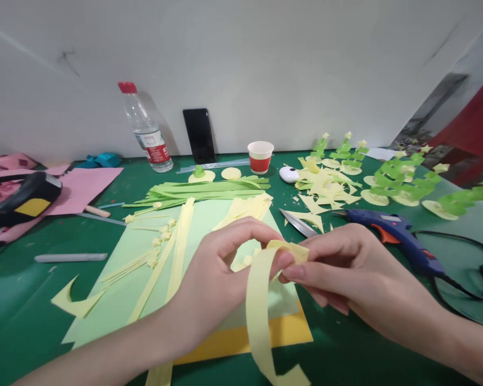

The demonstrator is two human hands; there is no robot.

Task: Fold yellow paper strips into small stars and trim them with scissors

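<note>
Between my two hands is a pale yellow paper strip [257, 316], its upper end folded over and its long tail curling down toward the table's front edge. My left hand [229, 268] pinches the folded end between thumb and fingers. From the other side, my right hand [346, 268] grips the same fold with thumb and forefinger. Beneath them lie light green paper sheets [201, 225] with a yellow-orange sheet [285, 335] under their front edge. More pale yellow strips [181, 241] and thin strips with small star-like ends [145, 260] rest on the sheets.
Right of my hands are scissors [300, 222] and a blue glue gun [398, 230] with its cord. Paper scraps [326, 185] and several green spiral pieces with stars [406, 174] stand behind. A bottle [148, 134], phone [200, 135] and paper cup [260, 158] are by the wall.
</note>
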